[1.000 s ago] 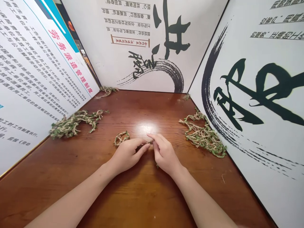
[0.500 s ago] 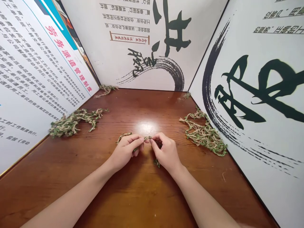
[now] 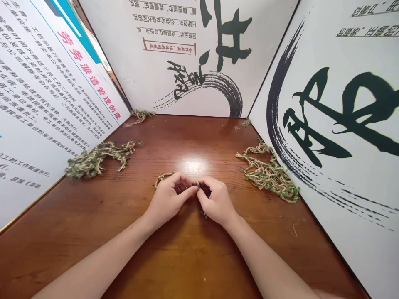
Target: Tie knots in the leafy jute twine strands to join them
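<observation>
Both hands meet over the middle of the brown wooden table (image 3: 193, 257), their fingertips pressed together on a leafy twine (image 3: 162, 177). It is a beige cord with small green leaves. My left hand (image 3: 170, 197) pinches it between thumb and forefinger, and a loop of it shows on the table beyond that hand. My right hand (image 3: 216, 199) pinches the same twine close against the left fingertips. A bit of its green leaf pokes out below the right hand. The stretch between the fingers is mostly hidden.
A heap of leafy twine (image 3: 96, 160) lies at the left by a printed panel (image 3: 46, 104). Another tangled heap (image 3: 271, 174) lies at the right against a white panel (image 3: 336, 174). Smaller bits (image 3: 141, 116) sit in the far left corner. A back panel (image 3: 193, 99) closes off the far side.
My hands have drawn together, so their fingertips now touch where a short stretch of twine showed between them. The left thumb has moved right. The heaps lie as before.
</observation>
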Demonstrator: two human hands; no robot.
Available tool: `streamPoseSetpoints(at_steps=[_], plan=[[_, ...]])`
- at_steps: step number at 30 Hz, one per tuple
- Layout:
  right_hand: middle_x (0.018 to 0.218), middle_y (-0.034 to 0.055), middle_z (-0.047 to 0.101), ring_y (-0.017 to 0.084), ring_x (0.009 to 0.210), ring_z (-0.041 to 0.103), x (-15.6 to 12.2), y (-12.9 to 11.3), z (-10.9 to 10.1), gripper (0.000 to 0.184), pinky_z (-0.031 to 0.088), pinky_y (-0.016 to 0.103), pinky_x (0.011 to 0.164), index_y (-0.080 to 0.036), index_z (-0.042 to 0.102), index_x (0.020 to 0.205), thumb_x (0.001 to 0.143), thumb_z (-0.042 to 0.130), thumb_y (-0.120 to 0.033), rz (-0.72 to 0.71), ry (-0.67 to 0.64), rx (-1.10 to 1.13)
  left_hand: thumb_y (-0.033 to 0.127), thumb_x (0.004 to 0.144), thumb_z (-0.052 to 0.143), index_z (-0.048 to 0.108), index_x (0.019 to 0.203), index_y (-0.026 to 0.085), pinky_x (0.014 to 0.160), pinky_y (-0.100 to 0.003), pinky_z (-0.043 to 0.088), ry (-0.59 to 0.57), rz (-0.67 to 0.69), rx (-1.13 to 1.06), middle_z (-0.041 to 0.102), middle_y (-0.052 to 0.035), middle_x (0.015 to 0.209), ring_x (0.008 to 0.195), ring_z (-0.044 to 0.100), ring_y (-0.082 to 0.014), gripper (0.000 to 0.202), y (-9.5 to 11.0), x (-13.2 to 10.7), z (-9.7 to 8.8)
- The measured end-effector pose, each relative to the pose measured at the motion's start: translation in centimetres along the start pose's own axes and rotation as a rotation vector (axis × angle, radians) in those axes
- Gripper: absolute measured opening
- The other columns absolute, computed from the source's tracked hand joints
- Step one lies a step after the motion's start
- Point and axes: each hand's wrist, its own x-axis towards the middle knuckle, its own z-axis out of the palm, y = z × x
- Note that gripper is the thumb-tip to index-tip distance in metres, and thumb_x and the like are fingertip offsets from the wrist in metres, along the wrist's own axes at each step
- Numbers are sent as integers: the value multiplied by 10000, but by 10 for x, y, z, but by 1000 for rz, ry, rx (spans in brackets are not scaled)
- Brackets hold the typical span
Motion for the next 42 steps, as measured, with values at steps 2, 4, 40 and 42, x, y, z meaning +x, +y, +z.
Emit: streamPoseSetpoints(at_steps=[2,4,40,42], plan=[[818,28,729,168,744,637,0,-2,-1,191,471,269,711,-192,709,883,828,547,-106,2,-22,44,377,811,760,661,865,201,632,-235,520,19,4,-6,724,16,762,684,669,-137,209,-1,0,0],[851,35,741,171,769,651,0,-3,-1,188,482,270,723,-187,715,904,831,555,-119,13,-36,86,375,818,748,673,900,202,627,-239,518,21,13,21,717,17,743,672,667,-139,206,-3,0,0],[860,29,755,179,775,707,3,3,-3,201,530,300,732,-225,633,1088,919,524,-228,211,59,179,385,855,671,757,789,195,617,-239,480,8,27,68,709,5,684,612,594,-134,219,7,5,-6],[855,30,750,175,739,697,3,3,-3,175,531,292,688,-225,624,1053,894,554,-219,210,20,246,379,847,675,745,764,191,594,-238,467,30,24,55,691,7,660,587,572,-129,217,6,6,-7]])
